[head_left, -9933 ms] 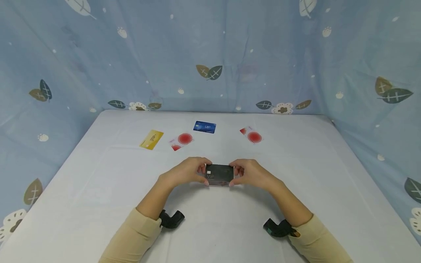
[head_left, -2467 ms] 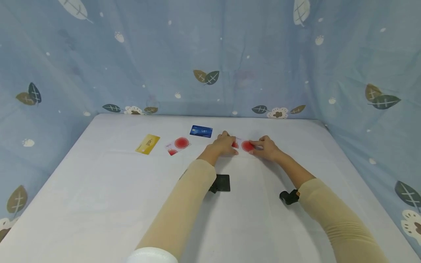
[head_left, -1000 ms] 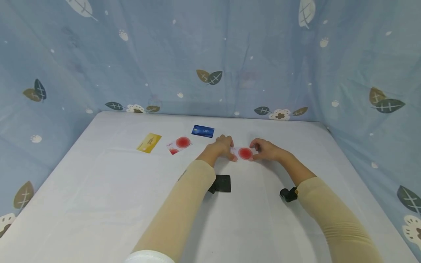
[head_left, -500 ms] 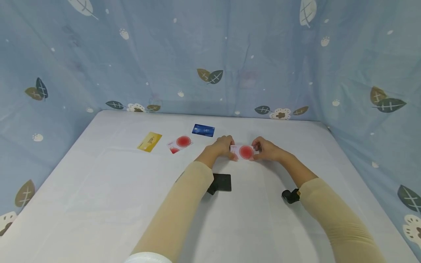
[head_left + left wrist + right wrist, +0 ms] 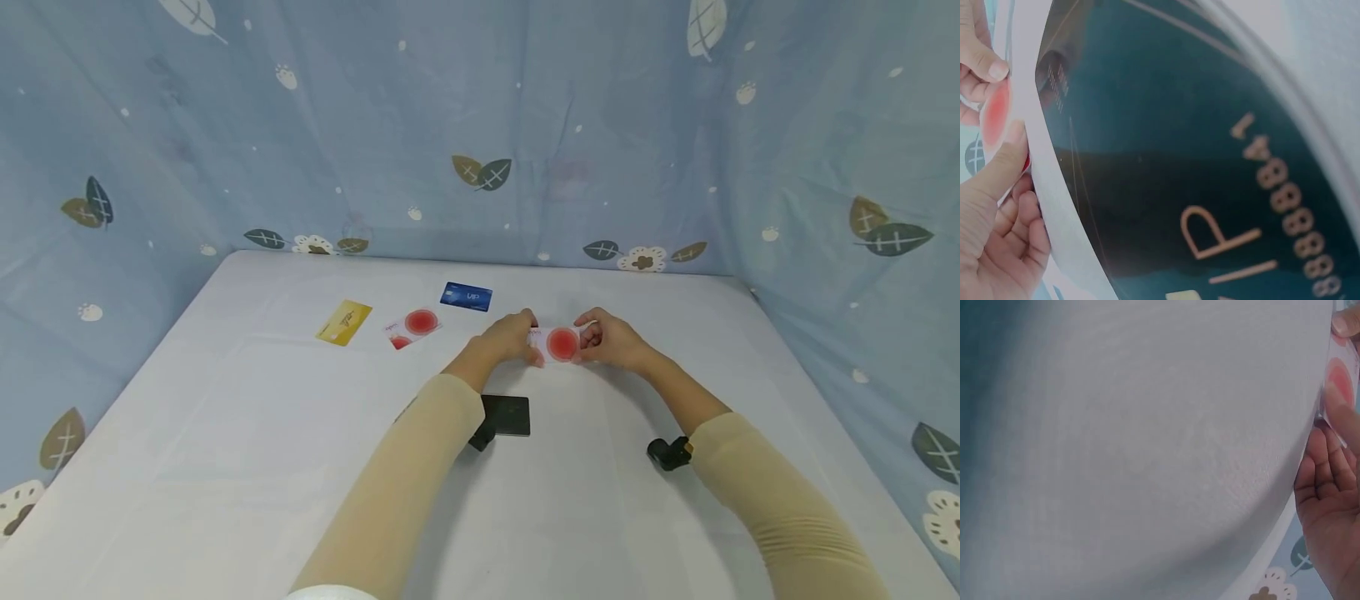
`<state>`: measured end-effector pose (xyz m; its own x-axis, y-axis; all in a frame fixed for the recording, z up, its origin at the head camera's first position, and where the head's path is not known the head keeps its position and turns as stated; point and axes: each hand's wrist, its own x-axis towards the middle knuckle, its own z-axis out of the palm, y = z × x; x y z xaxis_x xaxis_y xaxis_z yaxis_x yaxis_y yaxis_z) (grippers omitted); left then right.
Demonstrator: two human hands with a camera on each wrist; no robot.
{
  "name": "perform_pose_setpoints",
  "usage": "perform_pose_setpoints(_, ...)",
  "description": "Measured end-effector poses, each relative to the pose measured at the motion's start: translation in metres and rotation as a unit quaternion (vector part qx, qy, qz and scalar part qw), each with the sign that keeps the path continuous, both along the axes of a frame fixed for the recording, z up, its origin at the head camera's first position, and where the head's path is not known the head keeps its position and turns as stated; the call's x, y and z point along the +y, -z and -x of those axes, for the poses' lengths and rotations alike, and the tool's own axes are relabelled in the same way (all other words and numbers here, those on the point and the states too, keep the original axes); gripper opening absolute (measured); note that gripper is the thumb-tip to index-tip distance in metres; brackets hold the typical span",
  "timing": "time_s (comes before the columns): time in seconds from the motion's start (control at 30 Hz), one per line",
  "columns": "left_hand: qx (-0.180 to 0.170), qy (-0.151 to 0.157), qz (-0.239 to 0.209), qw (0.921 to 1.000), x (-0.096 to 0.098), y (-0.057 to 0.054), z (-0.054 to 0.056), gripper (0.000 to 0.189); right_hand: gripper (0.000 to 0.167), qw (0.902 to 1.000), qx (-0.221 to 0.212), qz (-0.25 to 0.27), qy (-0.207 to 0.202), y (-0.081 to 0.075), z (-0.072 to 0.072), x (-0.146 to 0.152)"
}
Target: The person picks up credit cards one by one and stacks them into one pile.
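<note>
Pinching opposite ends of one item: left hand [image 5: 510,337] and right hand [image 5: 613,340], on a white-and-red card [image 5: 562,343], right of centre toward the far part of the counter [image 5: 225,433]; whether its lower edge touches the surface cannot be told. Likely hazards: the thin card could bow or spring loose, should the fingers squeeze its ends unevenly; the black card [image 5: 513,415], near centre and partly hidden by the left arm, could be shoved askew if the left wrist camera [image 5: 482,438] drags low across it. Count: cards, five in sight, namely white-and-red, two (one held, the second white-and-red card [image 5: 413,327] lying left of centre); yellow card [image 5: 344,322], one, farther left; blue card [image 5: 467,297], one, far centre; black card, one, possibly topping a stack, thickness unclear. Hands, two, both occupied. Sleeves [image 5: 787,492], two, beige. Wrist cameras [image 5: 666,454], two, black.
</note>
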<state>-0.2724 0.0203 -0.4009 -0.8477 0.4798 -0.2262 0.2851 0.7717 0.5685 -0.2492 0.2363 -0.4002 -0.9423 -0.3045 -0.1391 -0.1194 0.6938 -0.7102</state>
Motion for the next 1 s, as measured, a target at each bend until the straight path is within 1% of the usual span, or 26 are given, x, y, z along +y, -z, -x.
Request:
perform_pose_setpoints(0.1, 0.005, -0.017, 0.014, 0.9998, 0.001, 0.000, -0.001, 0.067, 0.068, 0.9998, 0.000, 0.002, -0.019, 0.003, 0.001, -0.001)
perform_pose_setpoints(0.17, 0.008, -0.029, 0.019, 0.9994, 0.001, 0.000, -0.002, 0.067, 0.070, 0.9994, 0.006, -0.003, -0.033, 0.005, 0.001, -0.001)
perform_pose_setpoints(0.23, 0.010, -0.037, 0.018, 0.9991, 0.001, 0.000, -0.003, 0.067, 0.068, 0.9987, 0.021, -0.008, -0.045, 0.007, 0.002, 0.000)
perform_pose_setpoints(0.33, 0.013, -0.041, 0.011, 0.9990, 0.001, 0.000, -0.005, 0.065, 0.066, 0.9979, 0.038, -0.019, -0.050, 0.007, 0.001, 0.000)
perform_pose_setpoints(0.53, 0.018, -0.021, -0.007, 0.9996, -0.001, 0.001, -0.005, 0.061, 0.061, 0.9975, 0.043, -0.030, -0.049, 0.008, 0.001, 0.000)
perform_pose_setpoints(0.77, 0.024, -0.002, -0.050, 0.9984, -0.008, 0.006, -0.002, 0.051, 0.053, 0.9979, 0.035, -0.030, -0.046, 0.005, -0.001, -0.002)
perform_pose_setpoints(0.87, 0.028, 0.001, -0.063, 0.9976, -0.010, 0.005, -0.001, 0.046, 0.048, 0.9984, 0.031, -0.018, -0.044, 0.003, -0.001, -0.002)
perform_pose_setpoints(1.0, 0.024, -0.003, -0.080, 0.9965, -0.013, 0.003, -0.001, 0.042, 0.044, 0.9986, 0.031, 0.009, -0.042, 0.004, 0.000, -0.002)
